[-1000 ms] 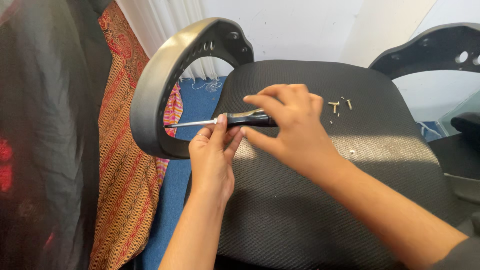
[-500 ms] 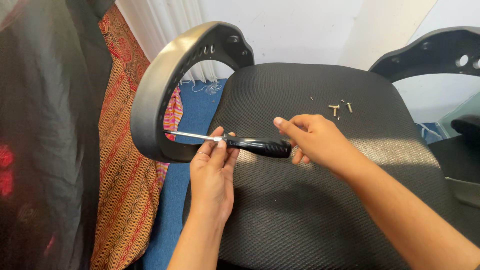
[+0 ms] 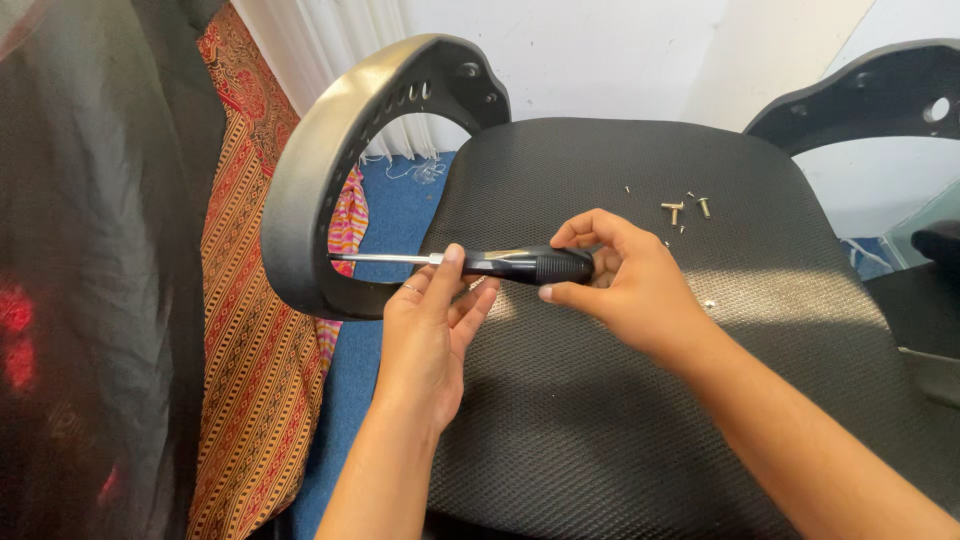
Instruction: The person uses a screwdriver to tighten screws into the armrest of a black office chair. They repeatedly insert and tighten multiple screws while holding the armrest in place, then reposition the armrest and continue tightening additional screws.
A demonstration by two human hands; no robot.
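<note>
One screwdriver [image 3: 500,264] lies level across the left edge of the black mesh chair seat [image 3: 640,400], and two hands work it. The right hand [image 3: 625,280] is closed around the black handle, thumb under and fingers over the butt end. The left hand [image 3: 435,330] pinches the steel shaft where it meets the handle, thumb on top and fingers curled beneath; a thin ring shows on one finger. The shaft points left, its tip reaching the inner face of the grey armrest [image 3: 330,170], a curved loop standing at the seat's left side. The tip itself and whatever it meets are too small to make out. A second, black armrest [image 3: 860,95] rises at the right and is cut off by the frame's edge. On the seat beyond the hands lie loose screws [image 3: 685,208]: three or so are plain, with a few smaller specks nearby that cannot be counted surely. One more small bright bit [image 3: 708,303] sits just right of the right hand. At the left hang a dark cloth [image 3: 90,250] and a red-and-orange patterned fabric [image 3: 250,380], over a blue floor [image 3: 390,210].
</note>
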